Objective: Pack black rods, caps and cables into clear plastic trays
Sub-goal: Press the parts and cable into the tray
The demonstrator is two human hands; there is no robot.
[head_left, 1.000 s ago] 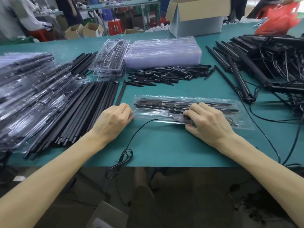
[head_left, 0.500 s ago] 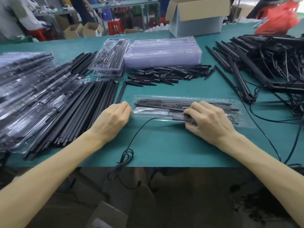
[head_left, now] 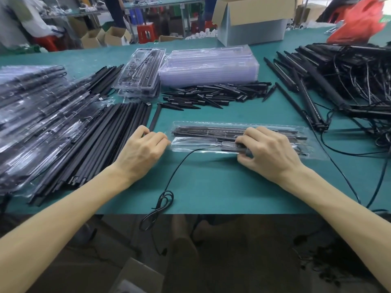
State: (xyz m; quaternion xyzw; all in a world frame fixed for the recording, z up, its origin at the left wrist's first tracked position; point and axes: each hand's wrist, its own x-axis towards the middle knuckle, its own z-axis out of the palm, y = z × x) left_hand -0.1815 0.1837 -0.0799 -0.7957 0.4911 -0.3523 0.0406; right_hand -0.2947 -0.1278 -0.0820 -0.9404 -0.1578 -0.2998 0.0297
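Pinching tray (head_left: pixel 222 123) edge, seemingly: right hand (head_left: pixel 270 153)

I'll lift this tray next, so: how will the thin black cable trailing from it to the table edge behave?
Probably floppy: the cable lies in a loose curve from the tray and its looped end droops over the table edge. It looks thin, so likely light, dangling behind the tray. The loops might snag on that edge.

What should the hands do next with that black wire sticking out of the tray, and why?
Probably draw the cable in and tuck it into the tray. Rods already lie inside, the right hand pinches the tray's near edge, the left hand sits at its end, yet the cable runs out to the table edge, its coil hanging over.
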